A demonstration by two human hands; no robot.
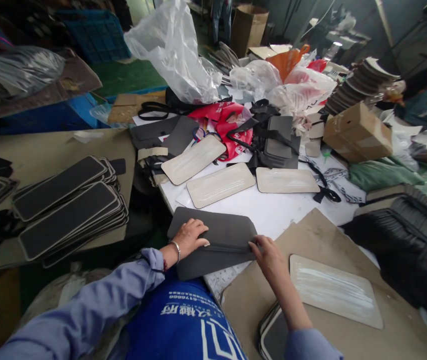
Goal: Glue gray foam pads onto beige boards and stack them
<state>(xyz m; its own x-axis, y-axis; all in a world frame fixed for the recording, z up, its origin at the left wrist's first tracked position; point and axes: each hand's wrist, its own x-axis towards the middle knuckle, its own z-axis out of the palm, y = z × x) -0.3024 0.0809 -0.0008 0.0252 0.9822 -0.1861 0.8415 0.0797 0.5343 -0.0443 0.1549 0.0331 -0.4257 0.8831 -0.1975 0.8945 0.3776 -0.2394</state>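
Observation:
A dark grey folded panel [224,225] lies at the near edge of the white table, its upper flap over a lower layer. On its left part rests my left hand [190,235], fingers stretched and thumb apart, pressing the surface. My right hand [264,250] pinches the panel's right end between thumb and fingers. Just beyond are three beige boards with rounded corners and whitish streaks: a left one [194,159], a middle one [221,185] and a right one [287,180]. Another streaked board [335,290] lies on brown cardboard, right of my right forearm.
Stacked dark panels with pale borders [70,215] cover part of the left table [85,142]. Behind the boards are a red bag [232,125], black straps and clear plastic [175,50]. A cardboard box [358,132] and black padded pieces [404,240] stand on the right.

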